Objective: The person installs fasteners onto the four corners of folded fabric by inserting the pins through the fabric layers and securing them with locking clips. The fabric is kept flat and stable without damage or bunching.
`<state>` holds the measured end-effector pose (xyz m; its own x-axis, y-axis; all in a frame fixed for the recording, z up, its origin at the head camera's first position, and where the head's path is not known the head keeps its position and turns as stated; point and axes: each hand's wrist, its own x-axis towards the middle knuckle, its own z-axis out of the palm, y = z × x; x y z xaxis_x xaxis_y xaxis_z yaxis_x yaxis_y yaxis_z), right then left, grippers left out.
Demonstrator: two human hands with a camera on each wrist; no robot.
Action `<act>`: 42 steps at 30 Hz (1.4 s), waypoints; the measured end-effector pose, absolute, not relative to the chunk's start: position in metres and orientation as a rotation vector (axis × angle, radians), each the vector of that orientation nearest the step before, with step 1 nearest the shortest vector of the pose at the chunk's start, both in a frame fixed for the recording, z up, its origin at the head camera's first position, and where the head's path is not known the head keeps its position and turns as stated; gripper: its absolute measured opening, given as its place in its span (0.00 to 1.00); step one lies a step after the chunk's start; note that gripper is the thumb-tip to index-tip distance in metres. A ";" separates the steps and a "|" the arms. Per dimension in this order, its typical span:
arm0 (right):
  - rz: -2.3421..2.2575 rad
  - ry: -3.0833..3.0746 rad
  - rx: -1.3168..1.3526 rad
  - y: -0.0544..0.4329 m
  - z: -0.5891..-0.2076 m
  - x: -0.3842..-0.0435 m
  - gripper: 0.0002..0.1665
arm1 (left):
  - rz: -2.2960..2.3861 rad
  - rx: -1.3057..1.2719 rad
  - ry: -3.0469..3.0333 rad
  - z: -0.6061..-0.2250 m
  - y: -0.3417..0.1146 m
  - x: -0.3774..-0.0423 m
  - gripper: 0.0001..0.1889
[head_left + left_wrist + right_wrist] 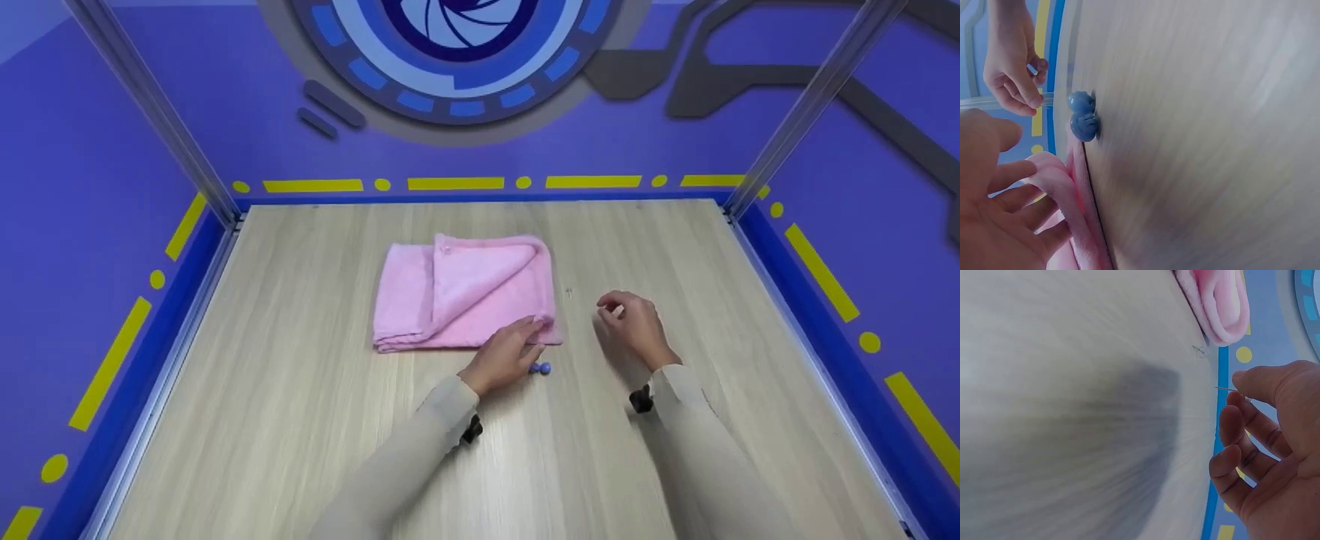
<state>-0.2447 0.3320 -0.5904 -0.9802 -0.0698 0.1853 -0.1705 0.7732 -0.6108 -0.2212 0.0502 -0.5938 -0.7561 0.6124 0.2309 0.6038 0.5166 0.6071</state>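
Note:
A folded pink towel (pixel 480 292) lies on the table, one top corner turned back diagonally. My left hand (pixel 506 356) rests at its lower right corner, fingers loosely extended against the fabric in the left wrist view. Under that thumb, beside the towel's edge, sits a small blue object of two rounded, grooved lumps (pixel 1084 115). To the right, my right hand (pixel 636 326) is raised over the table. Its thumb and index finger pinch a thin metal pin (pixel 1224 388), whose point sticks out; the other fingers curl loosely.
Small thin metal pieces (pixel 1198 351) lie on the wooden table (pixel 300 450) just right of the towel. Blue panels with yellow markings (pixel 456 183) wall in the back and both sides, with metal posts (pixel 817 112) at the corners.

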 end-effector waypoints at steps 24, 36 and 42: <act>1.067 -2.717 0.392 0.286 -0.582 -0.255 0.02 | 1.553 1.081 2.729 -0.597 0.037 -0.233 0.31; 1.120 -2.681 0.523 0.263 -0.577 -0.257 0.10 | 1.567 1.061 2.759 -0.594 0.034 -0.233 0.31; 1.150 -2.656 0.582 0.256 -0.576 -0.259 0.20 | 1.573 1.076 2.757 -0.594 0.033 -0.233 0.31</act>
<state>-0.2589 0.2557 -0.5764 -0.9052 -0.2780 0.3214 -0.4245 0.6221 -0.6578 -0.2326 0.0332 -0.5939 -0.7740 0.4246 0.4696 0.6203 0.3601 0.6968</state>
